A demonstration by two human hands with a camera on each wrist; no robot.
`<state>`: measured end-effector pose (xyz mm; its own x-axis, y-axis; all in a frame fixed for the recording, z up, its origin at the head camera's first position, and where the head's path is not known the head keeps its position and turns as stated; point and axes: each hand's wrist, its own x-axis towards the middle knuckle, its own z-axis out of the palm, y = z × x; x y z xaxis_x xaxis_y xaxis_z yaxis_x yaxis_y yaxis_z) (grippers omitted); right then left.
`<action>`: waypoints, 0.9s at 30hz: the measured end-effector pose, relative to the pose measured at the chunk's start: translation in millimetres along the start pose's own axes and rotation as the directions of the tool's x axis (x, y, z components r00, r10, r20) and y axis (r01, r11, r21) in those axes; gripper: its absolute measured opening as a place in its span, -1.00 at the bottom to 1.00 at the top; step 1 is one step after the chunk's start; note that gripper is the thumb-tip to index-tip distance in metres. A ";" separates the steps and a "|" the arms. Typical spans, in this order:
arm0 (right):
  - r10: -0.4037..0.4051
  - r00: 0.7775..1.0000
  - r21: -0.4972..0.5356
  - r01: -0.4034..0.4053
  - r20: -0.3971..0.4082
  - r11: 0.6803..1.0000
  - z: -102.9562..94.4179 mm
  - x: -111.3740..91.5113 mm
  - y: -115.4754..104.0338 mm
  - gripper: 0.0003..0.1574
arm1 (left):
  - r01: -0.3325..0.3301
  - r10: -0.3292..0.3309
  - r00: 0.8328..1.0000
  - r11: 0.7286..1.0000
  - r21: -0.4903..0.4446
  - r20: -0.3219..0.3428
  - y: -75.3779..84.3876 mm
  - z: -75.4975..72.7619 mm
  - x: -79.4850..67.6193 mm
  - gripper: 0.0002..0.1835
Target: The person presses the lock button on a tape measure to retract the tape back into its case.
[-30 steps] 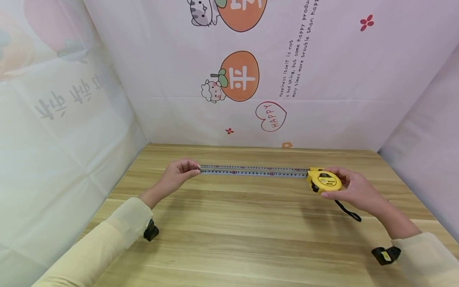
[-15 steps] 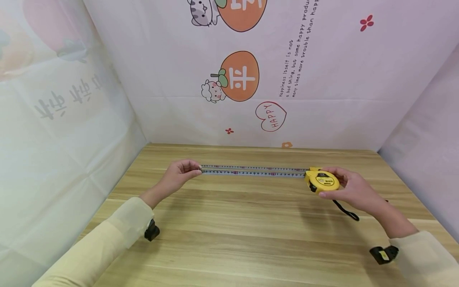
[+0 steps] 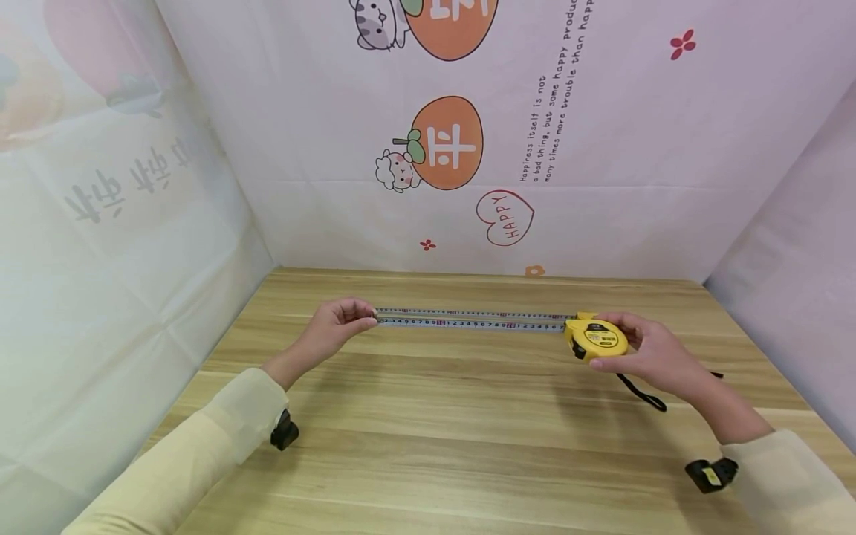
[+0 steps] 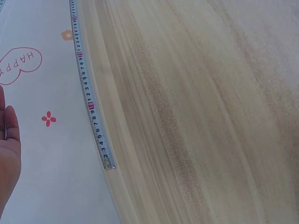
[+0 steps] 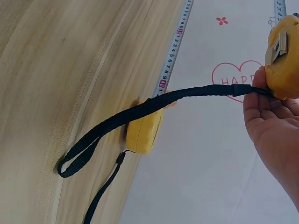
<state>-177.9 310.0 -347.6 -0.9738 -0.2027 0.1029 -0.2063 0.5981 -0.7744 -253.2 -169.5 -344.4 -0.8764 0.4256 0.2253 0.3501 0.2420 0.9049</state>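
Observation:
My right hand holds a yellow tape measure by its case, thumb in front and fingers behind. A black wrist strap hangs from that case. Leftward from it runs a drawn-out metal blade, and my left hand pinches its end between thumb and fingers. Just behind lies a second yellow tape measure on the table, its blade also drawn out, roughly parallel to the held one. In the head view, the held case partly hides the second case. The left wrist view hides the pinched end.
The wood-grain table stretches toward me in front of the hands. Printed white cloth walls it in at the back and both sides. The lying tape's own strap trails on the table.
My right hand and the held case have shifted slightly left, and the blade between my hands has become a little shorter. My left hand has moved barely to the right. The lying tape stays put.

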 end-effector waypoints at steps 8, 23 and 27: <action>0.006 1.000 -0.007 -0.006 0.000 1.000 1.1 0.5 0.5 -0.11 | -0.005 0.005 1.000 1.000 0.010 -0.005 -0.1 0.6 0.2 -0.83; 0.016 1.000 -0.006 -0.016 0.003 1.000 5.7 1.4 -0.9 -0.09 | -0.002 0.002 1.000 1.000 -0.008 0.002 -0.5 2.6 0.0 -0.83; 0.017 1.000 -0.017 -0.017 0.003 1.000 6.6 1.7 -1.0 -0.09 | -0.010 0.010 1.000 1.000 -0.003 0.005 0.0 3.9 -0.1 -0.82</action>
<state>-178.8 303.9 -350.7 -0.9769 -0.1948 0.0877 -0.1913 0.6146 -0.7653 -251.9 -166.1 -345.9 -0.8713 0.4324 0.2322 0.3575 0.2350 0.9039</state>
